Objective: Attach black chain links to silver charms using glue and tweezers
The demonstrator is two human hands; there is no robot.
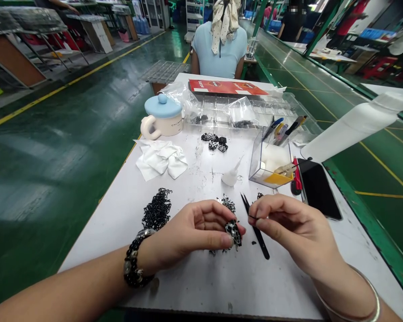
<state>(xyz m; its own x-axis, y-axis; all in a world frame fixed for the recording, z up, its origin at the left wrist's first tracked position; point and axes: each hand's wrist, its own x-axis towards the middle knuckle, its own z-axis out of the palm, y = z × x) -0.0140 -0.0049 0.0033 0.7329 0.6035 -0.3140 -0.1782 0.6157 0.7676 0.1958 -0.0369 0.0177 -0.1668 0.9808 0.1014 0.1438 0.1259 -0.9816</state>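
My left hand is closed around a small black part with silvery metal pieces, held between thumb and fingers. To its right, my right hand pinches a tiny dark piece, too small to name. Black tweezers lie on the table between and under the hands. A pile of small black hooked pieces sits left of my left wrist. Behind my left fingers is a heap of small silvery and black pieces, partly hidden. A small white nozzle bottle stands beyond the hands.
Further back are several black parts, a crumpled white tissue, a lidded mug and clear trays. On the right stand a clear pen box, a phone and a white bottle. A person sits ahead.
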